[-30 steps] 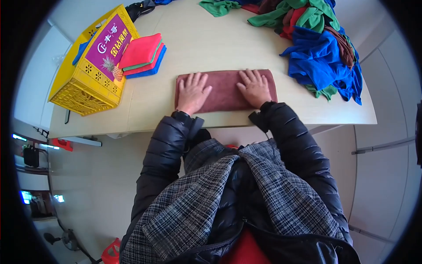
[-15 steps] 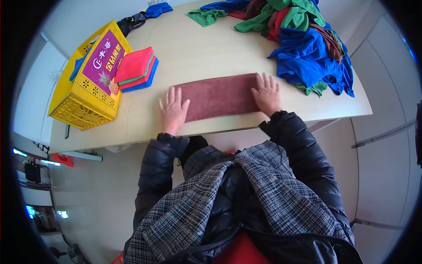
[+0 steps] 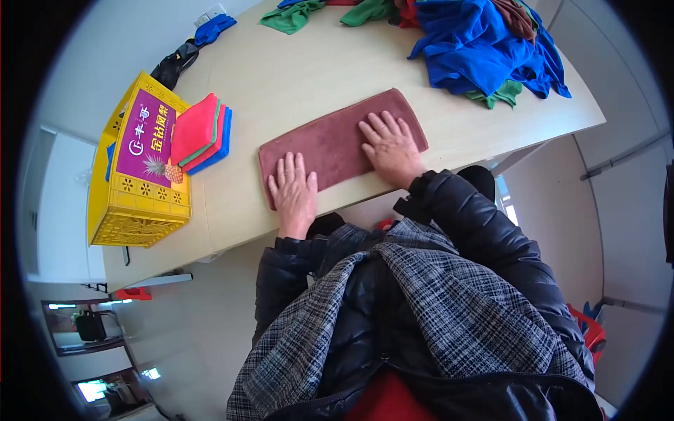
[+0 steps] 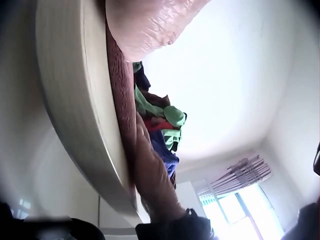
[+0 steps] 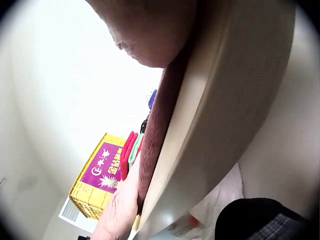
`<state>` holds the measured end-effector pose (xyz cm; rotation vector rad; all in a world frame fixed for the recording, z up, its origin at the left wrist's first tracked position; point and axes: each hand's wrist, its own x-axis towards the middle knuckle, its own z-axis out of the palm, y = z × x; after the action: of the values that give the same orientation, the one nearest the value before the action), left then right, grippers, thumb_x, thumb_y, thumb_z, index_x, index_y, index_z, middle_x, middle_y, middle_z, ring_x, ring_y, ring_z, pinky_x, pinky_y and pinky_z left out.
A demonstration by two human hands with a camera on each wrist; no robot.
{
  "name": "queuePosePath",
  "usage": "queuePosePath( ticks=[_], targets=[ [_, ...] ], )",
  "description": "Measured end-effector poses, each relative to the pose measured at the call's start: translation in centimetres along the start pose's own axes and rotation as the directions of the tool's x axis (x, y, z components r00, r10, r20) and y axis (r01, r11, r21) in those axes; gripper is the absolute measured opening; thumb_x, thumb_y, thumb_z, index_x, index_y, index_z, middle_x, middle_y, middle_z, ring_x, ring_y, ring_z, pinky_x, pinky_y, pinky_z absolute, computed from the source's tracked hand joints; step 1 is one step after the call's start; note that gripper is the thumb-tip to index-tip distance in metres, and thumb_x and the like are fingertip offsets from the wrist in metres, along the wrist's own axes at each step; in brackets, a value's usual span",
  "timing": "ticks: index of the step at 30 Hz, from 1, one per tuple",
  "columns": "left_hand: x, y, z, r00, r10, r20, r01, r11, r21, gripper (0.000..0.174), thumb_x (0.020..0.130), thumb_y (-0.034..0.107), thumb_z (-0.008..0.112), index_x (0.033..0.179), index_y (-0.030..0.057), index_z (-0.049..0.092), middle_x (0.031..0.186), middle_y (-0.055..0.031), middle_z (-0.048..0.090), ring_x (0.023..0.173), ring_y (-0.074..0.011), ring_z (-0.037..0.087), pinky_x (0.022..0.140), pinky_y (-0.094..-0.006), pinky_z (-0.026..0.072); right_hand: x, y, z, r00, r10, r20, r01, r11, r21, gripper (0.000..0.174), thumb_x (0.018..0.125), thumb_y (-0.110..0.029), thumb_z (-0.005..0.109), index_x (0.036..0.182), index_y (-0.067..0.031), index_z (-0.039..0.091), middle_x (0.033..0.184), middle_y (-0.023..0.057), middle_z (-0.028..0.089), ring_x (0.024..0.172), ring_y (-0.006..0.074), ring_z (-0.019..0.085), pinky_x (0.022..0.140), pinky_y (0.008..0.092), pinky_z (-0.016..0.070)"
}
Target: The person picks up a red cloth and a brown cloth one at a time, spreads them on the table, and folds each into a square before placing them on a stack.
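Observation:
A brown towel [image 3: 337, 151], folded into a long rectangle, lies flat near the front edge of the table. My left hand [image 3: 295, 193] rests on its left end with the fingers straight and pointing away from me. Toward the right end, my right hand [image 3: 392, 149] lies on the cloth, fingers extended and slightly spread. In the left wrist view the towel [image 4: 122, 95] shows edge-on as a thin layer on the tabletop, with the right hand [image 4: 152, 172] flat on it. From the right wrist, the left hand [image 5: 120, 210] appears at the towel's far end.
On the left stands a yellow crate [image 3: 144, 214] with a purple pineapple label. Folded red, green and blue cloths [image 3: 200, 133] lean beside it. A loose heap of blue, green, red and brown cloths [image 3: 470, 45] lies at the back right. A black item [image 3: 175, 64] sits behind the crate.
Both hands moved from the towel's middle out to its ends, then back onto its surface. The view has turned, so the towel now slants up to the right.

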<state>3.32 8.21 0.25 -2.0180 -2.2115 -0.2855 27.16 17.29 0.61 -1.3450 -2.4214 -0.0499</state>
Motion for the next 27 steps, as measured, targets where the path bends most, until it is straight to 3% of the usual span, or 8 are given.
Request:
queuePosePath(
  ticks=[7,11,16,19,21,23,26,27],
  targets=[
    [-0.9,-3.9,-1.5,0.986,-0.162,0.037,0.164,0.985,-0.047,0.060,0.105,0.040,0.039,0.154,0.0063,0.034,0.161,-0.0142,0.033,0.148,-0.0329,0.030,0.119,-0.0519,0.0227,-1.7,4.5,-2.0,0.986,0.167,0.016,-0.167,0.986,-0.013,0.052,0.104,-0.035,0.043,0.151,-0.0123,0.042,0.157,0.0115,0.039,0.146,0.0345,0.032,0.119,0.0496,0.0249],
    [-0.4,-5.8,-1.5,0.973,-0.226,0.050,0.231,0.963,-0.141,0.062,0.101,0.036,0.050,0.151,0.0016,0.038,0.155,-0.0207,0.040,0.142,-0.0383,0.037,0.116,-0.0502,0.0312,-2.7,7.4,-2.4,0.965,0.259,0.031,-0.257,0.965,-0.057,0.053,0.103,-0.034,0.045,0.150,-0.0107,0.042,0.156,0.0127,0.041,0.147,0.0354,0.032,0.118,0.0505,0.0261],
    [1.9,-5.4,-1.9,0.945,-0.327,-0.032,0.308,0.916,-0.259,0.064,0.092,0.033,0.065,0.141,-0.0034,0.046,0.133,-0.0272,0.057,0.123,-0.0421,0.054,0.106,-0.0445,0.0422,-1.7,5.9,-3.8,0.973,0.219,-0.074,-0.231,0.934,-0.274,0.054,0.102,-0.034,0.048,0.149,-0.0092,0.043,0.155,0.0141,0.040,0.147,0.0353,0.031,0.118,0.0523,0.0262],
    [3.3,-5.4,-1.1,0.924,-0.372,-0.086,0.317,0.872,-0.372,0.057,0.087,0.027,0.070,0.131,-0.0049,0.055,0.119,-0.0275,0.065,0.111,-0.0443,0.061,0.099,-0.0443,0.0483,0.3,1.6,-3.4,0.996,0.063,-0.057,-0.072,0.984,-0.162,0.057,0.101,-0.035,0.050,0.150,-0.0077,0.041,0.157,0.0148,0.038,0.147,0.0347,0.030,0.118,0.0542,0.0257],
    [4.2,-6.4,-1.1,0.923,-0.379,0.069,0.374,0.836,-0.401,0.045,0.082,0.018,0.070,0.119,-0.0052,0.061,0.108,-0.0248,0.069,0.098,-0.0427,0.066,0.091,-0.0445,0.0518,1.7,-1.0,-2.4,0.999,0.019,0.032,-0.019,1.000,0.017,0.059,0.102,-0.038,0.048,0.151,-0.0065,0.040,0.159,0.0142,0.035,0.148,0.0341,0.030,0.118,0.0545,0.0251],
    [4.7,-8.0,-0.2,0.912,-0.386,0.141,0.409,0.816,-0.409,0.039,0.080,0.014,0.070,0.113,-0.0053,0.064,0.102,-0.0234,0.071,0.092,-0.0419,0.068,0.087,-0.0446,0.0536,3.3,-2.9,-1.6,0.999,0.010,0.050,-0.011,1.000,0.026,0.060,0.102,-0.039,0.047,0.151,-0.0063,0.039,0.159,0.0141,0.035,0.148,0.0341,0.030,0.118,0.0543,0.0249],
    [5.4,-10.6,2.8,0.904,-0.317,0.287,0.415,0.487,-0.768,0.025,0.078,0.008,0.068,0.101,-0.0033,0.067,0.092,-0.0167,0.073,0.084,-0.0342,0.071,0.079,-0.0442,0.0549,4.9,-4.3,-0.1,0.996,0.004,0.090,-0.008,0.999,0.043,0.061,0.103,-0.042,0.044,0.152,-0.0060,0.038,0.160,0.0138,0.035,0.148,0.0339,0.029,0.118,0.0539,0.0245],
    [5.4,-10.4,1.7,0.905,-0.319,0.283,0.413,0.488,-0.769,0.025,0.078,0.008,0.068,0.101,-0.0033,0.067,0.092,-0.0167,0.073,0.084,-0.0342,0.071,0.079,-0.0442,0.0549,5.2,-4.5,0.5,0.995,0.011,0.099,-0.013,1.000,0.027,0.061,0.103,-0.042,0.043,0.153,-0.0062,0.038,0.160,0.0137,0.034,0.149,0.0339,0.029,0.119,0.0538,0.0240]
  ],
)
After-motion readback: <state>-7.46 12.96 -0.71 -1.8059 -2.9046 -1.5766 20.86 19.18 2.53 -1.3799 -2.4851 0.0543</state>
